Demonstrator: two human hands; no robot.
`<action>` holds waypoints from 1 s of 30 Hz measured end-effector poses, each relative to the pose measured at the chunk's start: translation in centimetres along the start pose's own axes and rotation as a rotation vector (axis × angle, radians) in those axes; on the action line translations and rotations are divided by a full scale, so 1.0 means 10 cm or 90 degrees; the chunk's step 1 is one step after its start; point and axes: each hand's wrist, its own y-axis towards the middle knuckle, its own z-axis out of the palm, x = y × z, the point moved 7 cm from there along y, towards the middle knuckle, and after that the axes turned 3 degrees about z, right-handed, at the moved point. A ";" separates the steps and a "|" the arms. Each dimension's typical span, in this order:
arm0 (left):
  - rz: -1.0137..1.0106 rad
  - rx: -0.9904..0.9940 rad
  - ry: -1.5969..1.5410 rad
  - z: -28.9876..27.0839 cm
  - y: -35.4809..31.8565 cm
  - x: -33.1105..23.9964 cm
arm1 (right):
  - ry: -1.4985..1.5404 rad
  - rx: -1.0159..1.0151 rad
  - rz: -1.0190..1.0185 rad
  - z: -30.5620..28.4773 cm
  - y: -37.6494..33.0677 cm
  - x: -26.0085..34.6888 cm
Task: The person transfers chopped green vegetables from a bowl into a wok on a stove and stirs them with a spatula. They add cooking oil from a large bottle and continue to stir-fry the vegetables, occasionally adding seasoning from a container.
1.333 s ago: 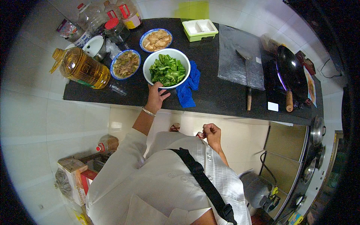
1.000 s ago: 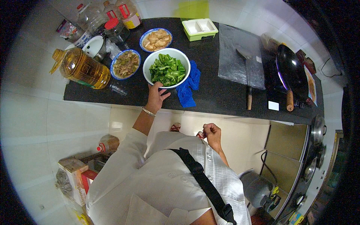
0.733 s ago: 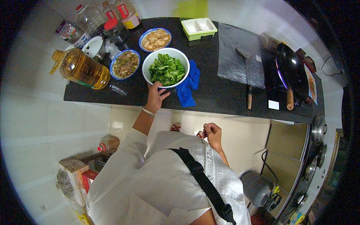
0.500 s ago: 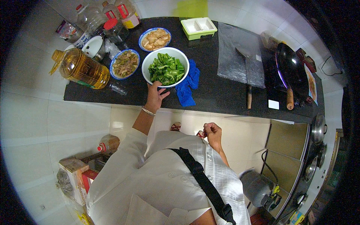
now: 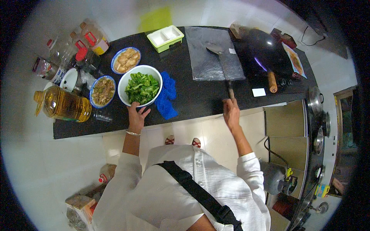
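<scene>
My left hand (image 5: 136, 118) is at the near rim of a white bowl (image 5: 121, 92) heaped with cut green peppers (image 5: 142, 87). One digit hooks over the rim, while the others spread beside the bowl's outer wall. My right hand (image 5: 231, 112) is closed round the end of a long-handled wok spatula (image 5: 224, 71). The spatula's metal head lies on a clear plastic sheet (image 5: 202, 63). Behind and left of the bowl are a blue-rimmed plate of pale sliced food (image 5: 127, 60) and a dish of brownish chopped food (image 5: 103, 91). A blue cloth (image 5: 166, 101) lies against the bowl.
Cooking oil (image 5: 67, 106) and other bottles (image 5: 96, 37) crowd the counter's left end. A green-and-white compartment box (image 5: 165, 39) stands at the back. Rightward are a black wok (image 5: 262, 50) with a wooden handle (image 5: 272, 82) and a white card (image 5: 259, 92). A gas cylinder (image 5: 273, 178) stands below.
My right hand has risen from in front of my body to the spatula's handle. My left hand stays at the bowl. The view has shifted, so the counter appears farther left.
</scene>
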 end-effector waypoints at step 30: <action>-0.021 -0.025 -0.005 -0.01 -0.01 -0.02 | -0.375 0.129 -0.454 -0.15 0.55 0.37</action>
